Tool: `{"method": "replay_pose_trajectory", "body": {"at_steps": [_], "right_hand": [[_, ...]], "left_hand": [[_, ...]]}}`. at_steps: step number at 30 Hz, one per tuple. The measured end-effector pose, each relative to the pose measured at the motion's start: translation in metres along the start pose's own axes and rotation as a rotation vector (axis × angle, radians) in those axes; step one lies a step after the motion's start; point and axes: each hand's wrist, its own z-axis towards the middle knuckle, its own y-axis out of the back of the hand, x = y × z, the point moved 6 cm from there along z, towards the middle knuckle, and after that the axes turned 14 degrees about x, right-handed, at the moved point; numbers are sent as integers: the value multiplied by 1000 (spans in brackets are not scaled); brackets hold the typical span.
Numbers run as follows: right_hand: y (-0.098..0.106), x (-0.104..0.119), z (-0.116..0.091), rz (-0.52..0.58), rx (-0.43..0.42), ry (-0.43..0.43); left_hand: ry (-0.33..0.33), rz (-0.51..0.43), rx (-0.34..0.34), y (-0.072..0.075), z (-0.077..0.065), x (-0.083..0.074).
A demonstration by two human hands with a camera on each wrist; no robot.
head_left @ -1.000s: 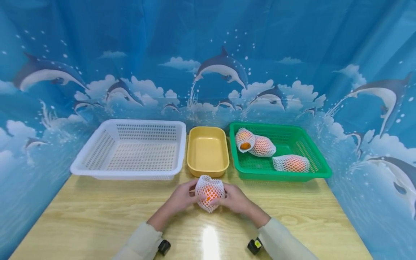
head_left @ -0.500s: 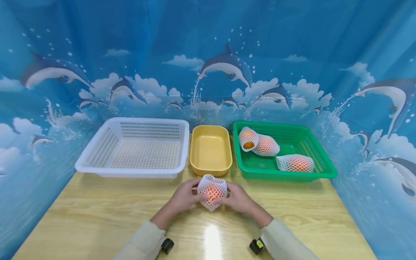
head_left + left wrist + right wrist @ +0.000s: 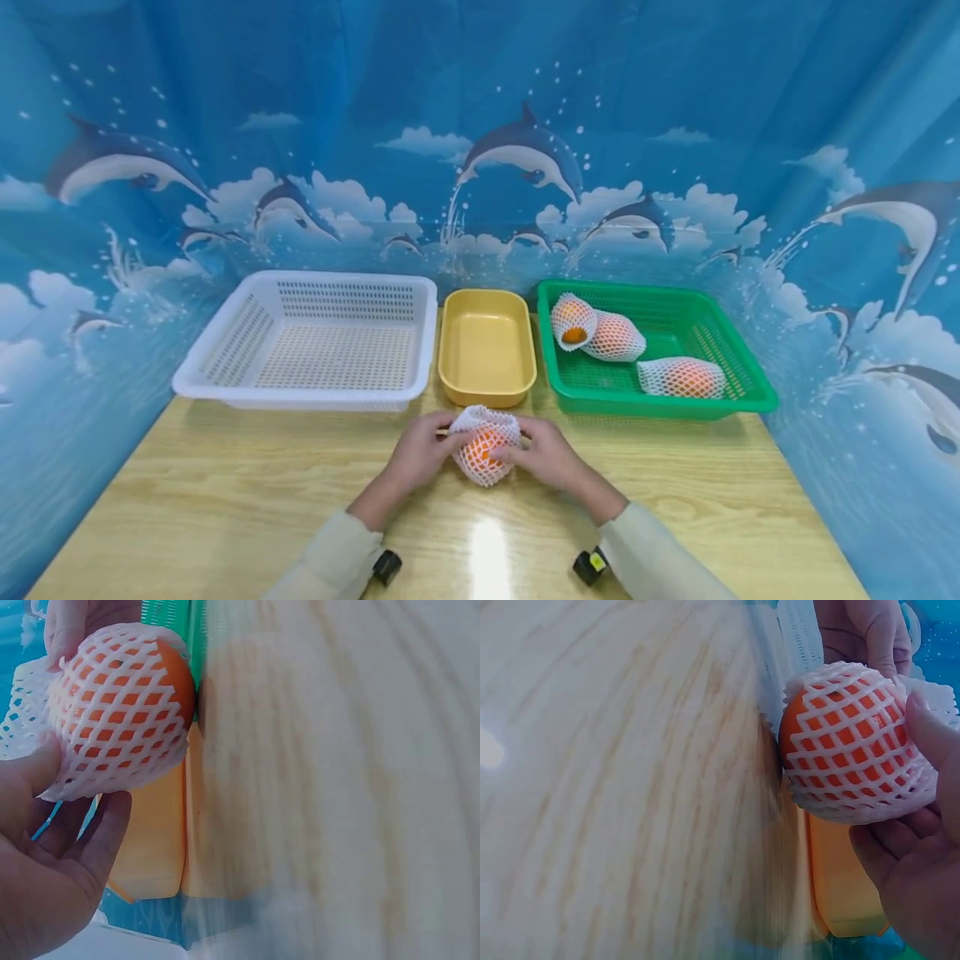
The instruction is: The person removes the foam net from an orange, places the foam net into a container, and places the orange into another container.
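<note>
Just in front of the yellow tray [image 3: 487,346], an orange fruit in white netting [image 3: 485,462] is in the grip of both left hand [image 3: 422,450] and right hand [image 3: 549,454]. Left of the tray stands a white basket [image 3: 333,357]; right of it, a green basket [image 3: 660,406] with three netted fruits [image 3: 617,337].

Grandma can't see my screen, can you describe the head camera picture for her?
A left hand and a right hand hold an orange fruit in white foam netting at a wooden table. Behind, left to right, stand a white basket, a yellow tub and a green basket holding three netted fruits.
</note>
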Motion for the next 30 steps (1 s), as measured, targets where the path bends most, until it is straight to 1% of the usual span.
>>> {"method": "replay_pose_trajectory", "body": {"at_steps": [1,3,9,14,18,21,24,27,30], "right_hand": [[0,0,0,-3,1,7],[1,0,0,-6,-7,4],[4,4,0,-33,-74,24],[4,8,1,-30,-119,54],[6,12,0,-74,-192,96],[7,16,-2,-121,-256,150],[7,20,-3,-162,-286,203],[7,22,-3,-161,-262,210],[6,20,-2,-138,-205,153]], "left_hand": [[-3,7,-9,1,0,-1],[-1,3,3,0,0,-1],[-1,-54,111,-6,2,-1],[-22,-31,147,-10,1,-1],[-36,-39,169,-11,1,-1],[-44,-41,181,-12,1,-2],[-44,-26,191,-12,0,-2],[-27,-15,204,-13,-1,-1],[-8,-15,206,-12,-1,-1]]}}
